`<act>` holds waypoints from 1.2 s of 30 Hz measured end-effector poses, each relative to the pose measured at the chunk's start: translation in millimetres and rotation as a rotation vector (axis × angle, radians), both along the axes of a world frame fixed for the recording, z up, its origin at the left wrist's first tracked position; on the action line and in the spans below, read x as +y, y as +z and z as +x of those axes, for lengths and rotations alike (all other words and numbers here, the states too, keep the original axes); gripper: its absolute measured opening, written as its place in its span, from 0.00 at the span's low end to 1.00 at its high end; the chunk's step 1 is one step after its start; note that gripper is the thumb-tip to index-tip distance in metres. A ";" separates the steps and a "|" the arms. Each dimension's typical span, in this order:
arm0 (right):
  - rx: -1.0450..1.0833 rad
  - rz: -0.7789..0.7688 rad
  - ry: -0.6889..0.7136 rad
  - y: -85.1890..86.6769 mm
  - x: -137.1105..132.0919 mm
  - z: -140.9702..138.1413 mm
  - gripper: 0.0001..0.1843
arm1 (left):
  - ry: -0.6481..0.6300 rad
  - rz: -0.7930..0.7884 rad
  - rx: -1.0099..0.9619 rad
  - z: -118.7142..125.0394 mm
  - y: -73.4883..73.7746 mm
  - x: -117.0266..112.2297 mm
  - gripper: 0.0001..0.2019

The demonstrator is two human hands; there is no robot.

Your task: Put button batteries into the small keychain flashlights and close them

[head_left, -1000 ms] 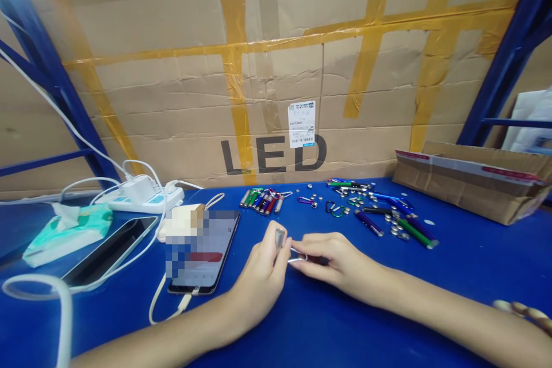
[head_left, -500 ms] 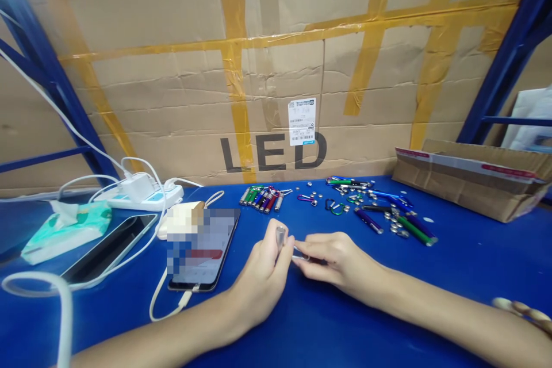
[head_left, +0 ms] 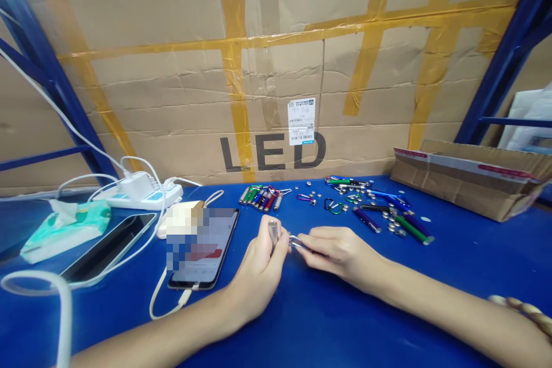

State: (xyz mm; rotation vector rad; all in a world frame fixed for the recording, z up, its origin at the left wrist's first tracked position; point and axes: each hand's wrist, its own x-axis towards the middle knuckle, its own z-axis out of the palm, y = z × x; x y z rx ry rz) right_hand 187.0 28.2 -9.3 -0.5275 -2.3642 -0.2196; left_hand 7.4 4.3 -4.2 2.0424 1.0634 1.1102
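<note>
My left hand (head_left: 261,267) is closed around a small silver cylinder (head_left: 273,231), a mini flashlight body that stands upright between thumb and fingers. My right hand (head_left: 334,251) pinches a small metal clip (head_left: 295,241) held right against the cylinder's side. Both hands rest on the blue table (head_left: 328,322), near its middle. Behind them lies a neat row of coloured mini flashlights (head_left: 261,198). To the right, loose flashlight bodies, carabiners and button cells (head_left: 379,213) lie scattered.
A phone (head_left: 202,247) on a white cable lies left of my hands, with a tablet (head_left: 110,248), a tissue pack (head_left: 64,229) and a power strip (head_left: 138,195) further left. A taped cardboard wall (head_left: 276,69) marked LED closes the back. A shallow cardboard box (head_left: 466,181) sits at the right.
Both hands have shifted slightly up and away from me, and the cylinder in my left hand now tilts a little left. The clip stays pressed to it.
</note>
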 end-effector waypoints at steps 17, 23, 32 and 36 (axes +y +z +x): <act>-0.103 -0.454 0.104 6.0 -2.3 4.2 0.13 | -0.071 0.002 0.135 0.7 3.0 4.0 0.10; -0.242 -0.170 -0.048 5.1 -6.1 1.5 0.20 | -0.045 -0.062 0.050 -1.1 1.2 6.2 0.11; -0.199 -0.177 -0.087 3.5 -2.8 4.9 0.21 | -0.033 -0.100 0.023 -1.3 -1.0 6.1 0.10; -0.176 -0.218 -0.099 5.0 -1.6 4.5 0.21 | -0.003 -0.090 0.034 -0.8 3.7 4.5 0.09</act>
